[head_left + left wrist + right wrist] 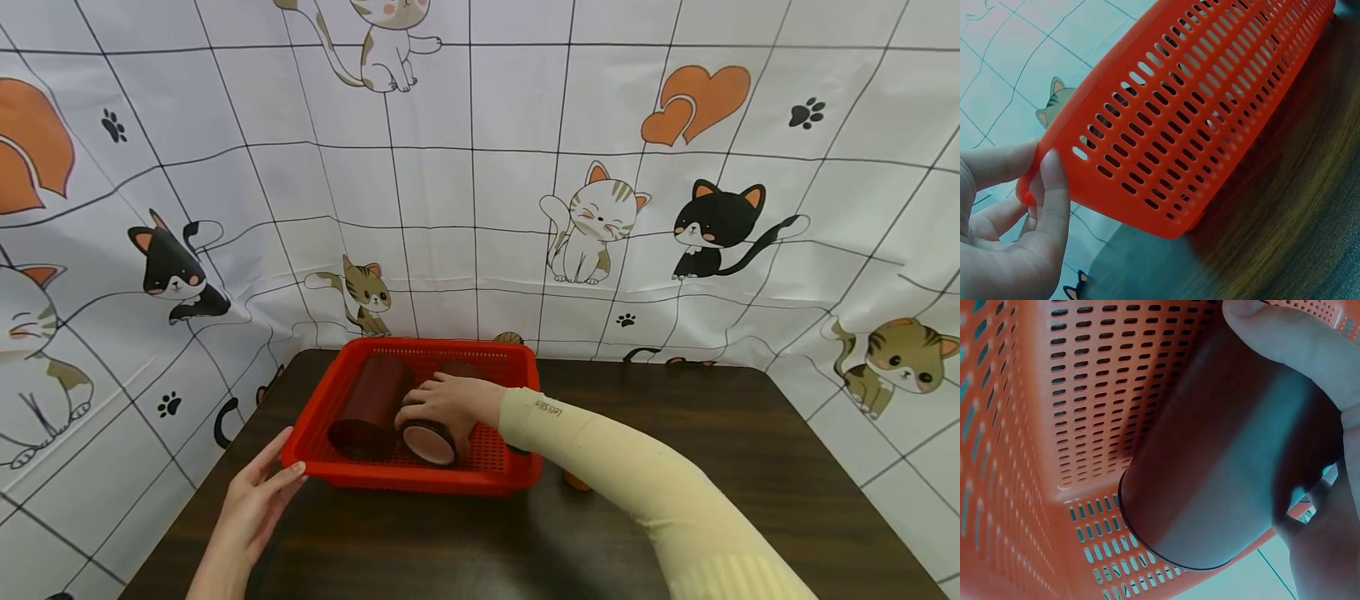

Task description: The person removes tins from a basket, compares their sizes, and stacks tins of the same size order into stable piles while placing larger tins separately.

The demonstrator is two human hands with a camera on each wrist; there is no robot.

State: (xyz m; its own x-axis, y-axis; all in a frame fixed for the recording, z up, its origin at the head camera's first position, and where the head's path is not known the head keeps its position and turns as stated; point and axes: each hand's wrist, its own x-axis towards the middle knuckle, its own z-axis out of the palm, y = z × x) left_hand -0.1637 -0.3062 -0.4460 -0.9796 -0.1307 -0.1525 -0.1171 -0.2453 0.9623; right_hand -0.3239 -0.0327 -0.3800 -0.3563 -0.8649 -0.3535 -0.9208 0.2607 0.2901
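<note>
A red plastic basket [420, 482] with slotted walls stands on the table. My left hand [253, 500] pinches the rim at its front left corner, thumb on the near side, as the left wrist view also shows. Reaching in from the right, my right hand [453, 404] grips a dark brown cylinder [1216, 456] that lies tilted in the basket. In the head view, the near end of this cylinder [429, 442] is round and pale pink with a black rim. To its left lies a second dark reddish-brown cylinder [378, 392]. My right hand covers much of the gripped one.
The dark wooden table [675, 400] reaches out to both sides and in front of the basket. Partly hidden under my right sleeve is a small orange thing [576, 481]. A white sheet [480, 183] with printed cats hangs behind the table.
</note>
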